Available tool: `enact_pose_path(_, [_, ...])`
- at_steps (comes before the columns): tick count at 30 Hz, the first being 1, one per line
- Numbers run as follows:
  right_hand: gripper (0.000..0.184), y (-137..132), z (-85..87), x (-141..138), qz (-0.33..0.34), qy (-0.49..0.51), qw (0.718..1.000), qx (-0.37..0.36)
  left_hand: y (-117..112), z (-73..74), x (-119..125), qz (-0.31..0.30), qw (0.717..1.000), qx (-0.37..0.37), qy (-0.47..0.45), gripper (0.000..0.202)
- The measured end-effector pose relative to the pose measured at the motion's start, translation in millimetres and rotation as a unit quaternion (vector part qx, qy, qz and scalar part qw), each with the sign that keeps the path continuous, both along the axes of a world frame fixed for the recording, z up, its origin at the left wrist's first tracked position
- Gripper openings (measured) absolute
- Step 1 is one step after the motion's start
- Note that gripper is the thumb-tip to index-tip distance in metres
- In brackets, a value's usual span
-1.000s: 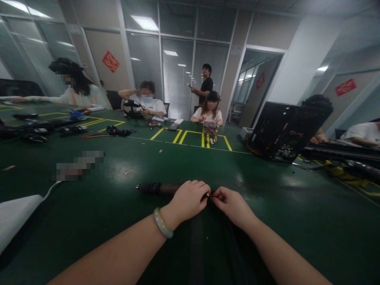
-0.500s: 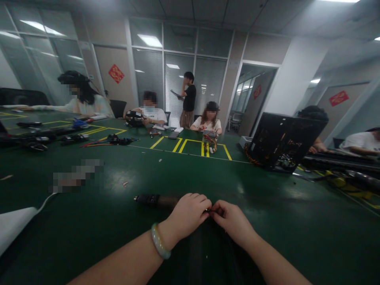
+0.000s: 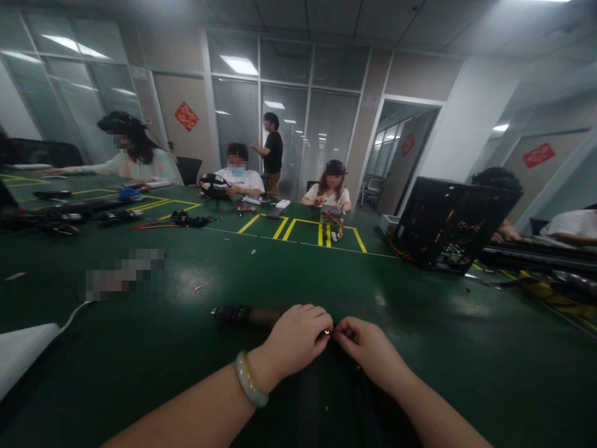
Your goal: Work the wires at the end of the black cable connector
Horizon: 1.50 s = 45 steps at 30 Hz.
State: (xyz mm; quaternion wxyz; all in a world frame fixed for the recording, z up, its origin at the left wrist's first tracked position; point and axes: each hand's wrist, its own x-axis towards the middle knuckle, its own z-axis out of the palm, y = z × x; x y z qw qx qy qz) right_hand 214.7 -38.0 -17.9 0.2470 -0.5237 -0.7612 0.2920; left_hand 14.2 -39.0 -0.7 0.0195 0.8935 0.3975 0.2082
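Observation:
My left hand (image 3: 293, 339), with a pale green bangle on its wrist, is curled shut around the end of a dark rod-shaped part (image 3: 245, 315) that lies on the green table (image 3: 186, 354). A small brass tip (image 3: 327, 332) shows at its fingertips. My right hand (image 3: 368, 351) is pinched shut against that same tip, knuckle to knuckle with the left. What the right fingers pinch is too small to name. A dark flat piece (image 3: 321, 398) lies under both hands.
A white sheet (image 3: 23, 351) lies at the left edge. An open black computer case (image 3: 450, 224) stands at the right, with black equipment (image 3: 536, 261) beyond. Yellow tape lines (image 3: 321, 230) and wired parts (image 3: 181, 219) lie mid-table. Several people sit at the far side; one stands.
My hands stay together on the small tip, barely shifted. The standing person at the back has walked to the left.

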Motion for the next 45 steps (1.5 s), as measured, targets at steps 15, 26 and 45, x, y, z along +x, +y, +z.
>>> enact_pose_path(15, [0.012,-2.6,3.4,-1.3,-0.013,-0.003,0.999,-0.034,0.1,-3.9,1.0,-0.004,0.999,-0.025,-0.031,0.007])
enact_pose_path(26, [0.008,-3.9,8.8,-3.2,-0.012,-0.023,1.000,0.008,-1.6,-3.4,3.1,0.004,0.999,-0.021,-0.030,0.014])
enact_pose_path(45, [0.008,-4.1,5.6,-1.0,-0.025,-0.031,0.999,-0.014,-1.4,-3.3,1.9,0.003,0.999,-0.027,-0.041,0.011])
